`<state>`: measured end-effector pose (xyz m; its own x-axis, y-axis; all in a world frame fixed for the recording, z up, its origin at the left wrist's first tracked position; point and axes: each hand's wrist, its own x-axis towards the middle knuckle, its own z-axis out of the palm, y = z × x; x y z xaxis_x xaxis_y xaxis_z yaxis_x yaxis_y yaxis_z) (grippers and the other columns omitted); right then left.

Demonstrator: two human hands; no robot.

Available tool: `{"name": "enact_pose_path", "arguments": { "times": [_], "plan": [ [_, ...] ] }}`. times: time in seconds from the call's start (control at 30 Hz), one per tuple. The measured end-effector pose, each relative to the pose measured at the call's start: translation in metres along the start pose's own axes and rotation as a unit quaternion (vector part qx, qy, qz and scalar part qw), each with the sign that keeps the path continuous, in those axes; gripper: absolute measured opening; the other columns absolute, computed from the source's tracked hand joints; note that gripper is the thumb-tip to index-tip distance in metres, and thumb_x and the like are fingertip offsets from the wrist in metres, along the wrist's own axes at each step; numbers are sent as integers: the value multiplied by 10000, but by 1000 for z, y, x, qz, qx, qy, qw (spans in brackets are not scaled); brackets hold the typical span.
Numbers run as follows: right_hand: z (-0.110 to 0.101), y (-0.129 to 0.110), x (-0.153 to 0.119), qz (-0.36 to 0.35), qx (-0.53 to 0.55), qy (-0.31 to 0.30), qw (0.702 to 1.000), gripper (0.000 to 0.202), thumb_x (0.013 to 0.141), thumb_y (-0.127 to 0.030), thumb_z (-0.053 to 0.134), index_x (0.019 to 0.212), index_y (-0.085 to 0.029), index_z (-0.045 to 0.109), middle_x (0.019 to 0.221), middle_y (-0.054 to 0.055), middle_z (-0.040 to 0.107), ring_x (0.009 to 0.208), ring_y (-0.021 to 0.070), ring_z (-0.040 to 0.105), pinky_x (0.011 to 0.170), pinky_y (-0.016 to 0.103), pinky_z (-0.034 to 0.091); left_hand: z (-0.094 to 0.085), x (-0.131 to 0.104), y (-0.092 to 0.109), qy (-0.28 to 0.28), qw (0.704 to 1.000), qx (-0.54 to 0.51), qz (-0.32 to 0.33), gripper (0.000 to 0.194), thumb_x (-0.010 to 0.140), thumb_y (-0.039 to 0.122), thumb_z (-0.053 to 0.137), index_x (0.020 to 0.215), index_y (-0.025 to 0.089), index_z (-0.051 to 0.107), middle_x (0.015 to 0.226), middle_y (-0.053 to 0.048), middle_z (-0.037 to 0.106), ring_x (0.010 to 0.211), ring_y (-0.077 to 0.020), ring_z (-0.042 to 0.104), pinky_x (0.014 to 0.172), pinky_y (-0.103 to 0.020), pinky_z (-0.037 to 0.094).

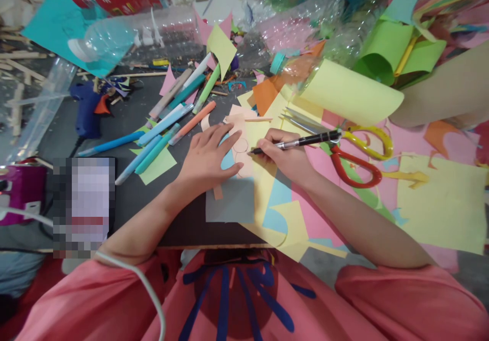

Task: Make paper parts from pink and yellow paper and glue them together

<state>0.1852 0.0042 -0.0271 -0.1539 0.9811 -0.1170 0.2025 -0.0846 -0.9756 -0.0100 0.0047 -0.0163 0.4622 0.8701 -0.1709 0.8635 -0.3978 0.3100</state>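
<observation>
My right hand (pixel 284 153) is closed around a black pen (pixel 317 138), whose tip touches a pale pink strip of paper (pixel 247 165). Outlined circles are drawn on that strip, just left of the tip. My left hand (pixel 210 155) lies flat with fingers spread, pressing on the strip's left side and covering part of it. Under the strip are a yellow sheet (pixel 263 198) and a grey-blue piece of paper (pixel 231 203). Scissors (pixel 355 165) with one red and one yellow handle lie open beyond my right hand.
Several markers (pixel 191 122) lie left of the paper. A blue glue gun (pixel 87 108), a phone (pixel 91 198) and a purple box (pixel 23 193) are farther left. Clear plastic bottles (pixel 153 33) fill the back. Coloured paper scraps (pixel 439 203) cover the right side. Another person's arm (pixel 446 86) reaches in at right.
</observation>
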Motion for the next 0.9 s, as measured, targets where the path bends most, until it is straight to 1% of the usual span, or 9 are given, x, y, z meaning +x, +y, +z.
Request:
{"name": "enact_pose_path", "arguments": {
  "times": [0.1,0.23,0.33,0.53,0.6,0.7,0.83,0.9],
  "plan": [
    [0,-1,0,-3,-5,-6,1000,328,837,-272,588,545,-219,448,509,-45,499,507,98,442,530,277,326,0,0,0,4,1000,-2,-3,608,898,434,537,1469,235,471,1568,-104,427,1440,-349,367,1159,-495,298],
    [0,-2,0,7,-5,1,1000,354,799,-243,584,510,-226,383,494,-48,449,497,97,402,512,277,298,0,0,-1,5,1000,-7,0,601,892,435,543,1460,248,481,1562,-101,434,1436,-352,368,1158,-500,295],
    [1,-1,0,11,11,6,1000,335,778,-244,559,498,-230,376,481,-48,433,492,98,398,505,271,306,0,0,-1,6,1000,-10,3,592,891,432,539,1456,263,482,1560,-94,437,1432,-351,369,1152,-506,299],
    [2,-3,-1,8,-7,15,1000,339,780,-260,561,500,-231,371,478,-48,430,489,94,380,497,271,299,0,0,-1,-2,1000,-6,1,613,898,450,523,1471,237,466,1566,-104,423,1434,-350,354,1151,-500,295],
    [2,-5,-1,4,-4,5,1000,349,766,-250,569,489,-230,359,481,-47,428,491,93,374,495,271,301,1,0,-1,3,1000,-7,3,609,898,452,525,1467,245,470,1562,-99,429,1430,-346,360,1151,-497,295],
    [1,-5,-1,4,20,-11,1000,337,755,-252,567,477,-231,377,482,-44,451,474,89,385,485,266,330,2,-1,-2,11,1000,-9,6,597,900,451,525,1463,258,475,1556,-93,437,1427,-341,367,1151,-490,298],
    [-1,-2,-2,14,32,26,999,323,793,-299,560,503,-229,435,461,-46,500,436,88,437,470,257,361,3,0,-3,9,1000,-6,-1,612,914,465,506,1483,245,451,1578,-104,404,1441,-346,351,1155,-493,297],
    [-1,-1,-3,11,24,25,999,323,807,-306,569,516,-228,453,457,-47,517,429,87,448,477,258,372,4,0,-4,9,1000,-8,-7,629,920,477,492,1495,229,433,1591,-121,379,1446,-352,341,1155,-504,292]
  ]
}}
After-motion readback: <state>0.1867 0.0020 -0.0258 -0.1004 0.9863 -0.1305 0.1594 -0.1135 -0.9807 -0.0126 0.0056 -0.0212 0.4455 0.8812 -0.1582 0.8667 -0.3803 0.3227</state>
